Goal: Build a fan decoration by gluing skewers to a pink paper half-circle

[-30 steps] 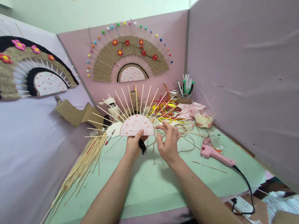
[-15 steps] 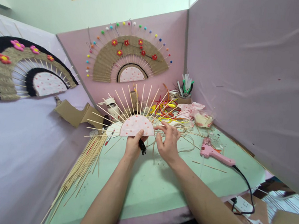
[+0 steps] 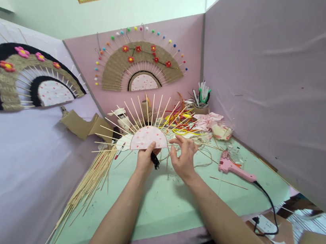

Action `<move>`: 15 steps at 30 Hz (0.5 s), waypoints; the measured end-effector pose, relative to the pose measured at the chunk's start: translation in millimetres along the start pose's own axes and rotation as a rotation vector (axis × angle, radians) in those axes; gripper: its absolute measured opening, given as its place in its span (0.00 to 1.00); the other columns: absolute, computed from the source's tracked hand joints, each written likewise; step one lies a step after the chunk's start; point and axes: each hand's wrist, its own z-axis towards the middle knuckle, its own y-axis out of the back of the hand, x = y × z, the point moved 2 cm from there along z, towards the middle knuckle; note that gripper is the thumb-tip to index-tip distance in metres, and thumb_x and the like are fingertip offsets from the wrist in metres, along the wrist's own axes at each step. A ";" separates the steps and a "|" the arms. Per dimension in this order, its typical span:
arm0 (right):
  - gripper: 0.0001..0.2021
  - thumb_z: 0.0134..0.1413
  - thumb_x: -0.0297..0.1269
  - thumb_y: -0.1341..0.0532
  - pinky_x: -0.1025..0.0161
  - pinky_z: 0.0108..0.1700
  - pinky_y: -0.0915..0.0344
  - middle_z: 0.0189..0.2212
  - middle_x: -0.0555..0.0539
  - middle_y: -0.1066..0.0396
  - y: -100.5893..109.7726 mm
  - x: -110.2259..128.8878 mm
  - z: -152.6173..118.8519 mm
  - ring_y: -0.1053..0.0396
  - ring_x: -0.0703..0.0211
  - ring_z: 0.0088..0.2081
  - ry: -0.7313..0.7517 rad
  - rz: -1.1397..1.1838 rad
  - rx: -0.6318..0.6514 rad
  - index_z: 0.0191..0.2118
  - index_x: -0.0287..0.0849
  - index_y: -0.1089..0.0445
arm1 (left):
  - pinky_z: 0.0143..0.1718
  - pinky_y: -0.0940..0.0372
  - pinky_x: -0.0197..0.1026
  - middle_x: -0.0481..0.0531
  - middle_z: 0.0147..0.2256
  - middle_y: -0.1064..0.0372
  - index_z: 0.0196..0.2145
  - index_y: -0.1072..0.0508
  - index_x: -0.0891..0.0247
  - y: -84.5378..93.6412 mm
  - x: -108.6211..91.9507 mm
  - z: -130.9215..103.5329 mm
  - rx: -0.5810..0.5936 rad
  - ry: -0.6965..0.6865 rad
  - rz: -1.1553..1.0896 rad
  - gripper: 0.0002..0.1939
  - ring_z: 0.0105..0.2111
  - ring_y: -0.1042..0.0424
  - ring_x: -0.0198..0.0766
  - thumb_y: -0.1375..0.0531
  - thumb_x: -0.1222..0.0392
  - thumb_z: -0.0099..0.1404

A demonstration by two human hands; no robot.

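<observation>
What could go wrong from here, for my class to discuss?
1. The thin sticks fanning from the half-disc could catch the coloured strands behind.
2. The cord of the glue gun droops past the table; a snag might drag both off.
3. The left hand grips only the lower edge, so tipping seems possible.

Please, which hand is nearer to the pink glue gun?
Right. The right hand is to the left of the pink glue gun, apart from it. The left hand, holding the spotted half-circle, is farther to the left.

Craft workshop corner. Evidence: glue gun (image 3: 237, 170), loose sticks (image 3: 87, 186) and coloured strips (image 3: 179, 119) on green table (image 3: 169, 211); two flowered fans (image 3: 114, 65) displayed on surrounding panels (image 3: 276, 81).
</observation>
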 end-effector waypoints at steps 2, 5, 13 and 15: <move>0.18 0.57 0.31 0.43 0.49 0.54 0.52 0.39 0.51 0.21 0.1 1.0 0.2 0.37 0.50 0.49 -0.003 0.003 0.014 0.53 0.46 0.40 | 0.41 0.29 0.42 0.52 0.40 0.24 0.45 0.28 0.59 0.4 0.6 0.4 -0.002 0.002 -0.004 0.25 0.38 0.23 0.39 0.29 0.58 0.50; 0.17 0.57 0.31 0.43 0.49 0.55 0.53 0.38 0.51 0.21 0.1 1.4 0.3 0.37 0.51 0.49 -0.012 0.004 0.025 0.52 0.46 0.39 | 0.41 0.29 0.42 0.52 0.41 0.24 0.45 0.28 0.59 1.4 1.7 1.3 -0.002 0.008 -0.001 0.25 0.40 0.23 0.40 0.29 0.58 0.50; 0.15 0.58 0.32 0.44 0.49 0.55 0.53 0.38 0.50 0.20 -0.3 -0.7 0.3 0.35 0.49 0.50 -0.026 0.000 0.029 0.51 0.45 0.38 | 0.41 0.28 0.42 0.53 0.41 0.24 0.45 0.28 0.60 2.1 1.4 1.2 -0.006 0.007 0.011 0.24 0.40 0.23 0.40 0.29 0.58 0.50; 0.14 0.57 0.31 0.44 0.49 0.55 0.53 0.38 0.50 0.20 -0.2 -0.5 0.6 0.35 0.49 0.50 -0.026 0.006 0.027 0.50 0.45 0.38 | 0.41 0.28 0.42 0.53 0.40 0.24 0.45 0.29 0.59 2.1 1.3 1.2 -0.007 0.008 0.013 0.24 0.40 0.23 0.41 0.29 0.58 0.50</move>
